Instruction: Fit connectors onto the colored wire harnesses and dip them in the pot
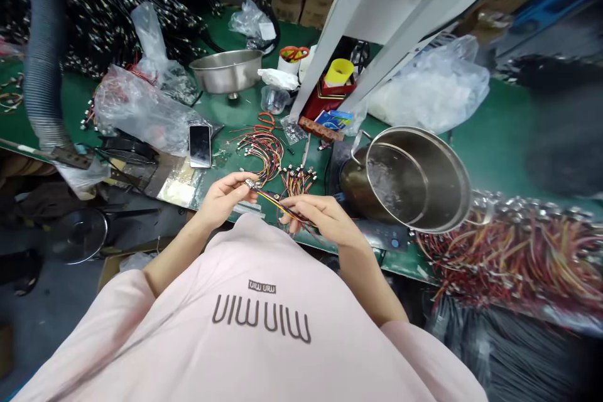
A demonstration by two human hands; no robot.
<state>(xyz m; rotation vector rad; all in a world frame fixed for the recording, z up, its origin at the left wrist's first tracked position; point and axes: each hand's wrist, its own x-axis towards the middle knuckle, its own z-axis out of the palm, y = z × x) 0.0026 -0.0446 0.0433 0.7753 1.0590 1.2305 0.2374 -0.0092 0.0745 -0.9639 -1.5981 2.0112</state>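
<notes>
Between my two hands stretches a wire harness (269,197) of red, yellow and black wires, with small connectors at its left end. My left hand (226,200) pinches that connector end between thumb and fingers. Farther right, my right hand (325,217) is closed round the wires, and their tail runs under its fingers. Just beyond the hands lie a curved bundle of similar wires (268,154) and a second bundle (298,181) with its connectors fanned out. Orange-handled scissors (266,120) rest behind the curved bundle.
A large steel pot (348,179) lies tilted at the right, beside a heap of wire harnesses (518,257). A phone (200,146) and plastic bags (141,110) are at the left. Behind stand a steel basin (228,72) and a white machine frame (325,31). A ribbed hose (42,56) hangs far left.
</notes>
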